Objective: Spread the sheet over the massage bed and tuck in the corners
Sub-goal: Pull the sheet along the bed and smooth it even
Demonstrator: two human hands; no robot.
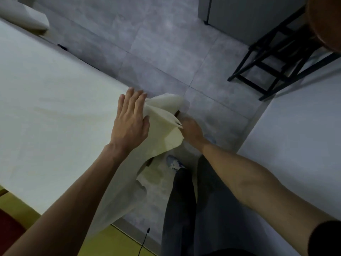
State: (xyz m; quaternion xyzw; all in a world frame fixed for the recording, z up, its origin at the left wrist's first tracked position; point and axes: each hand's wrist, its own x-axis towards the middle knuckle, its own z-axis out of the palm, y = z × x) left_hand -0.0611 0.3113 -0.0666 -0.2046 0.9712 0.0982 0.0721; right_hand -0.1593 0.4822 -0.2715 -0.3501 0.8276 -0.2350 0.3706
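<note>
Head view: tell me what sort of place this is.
Likely a massage or treatment room: a sheet draped over a long raised top, a pillow at its far end, and grey floor tiles around it.

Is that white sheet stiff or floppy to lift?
Probably floppy: the sheet hangs limp off the edge and folds softly where the right hand grips it. Likely light and apt to slide, since the left hand presses it flat.
</note>
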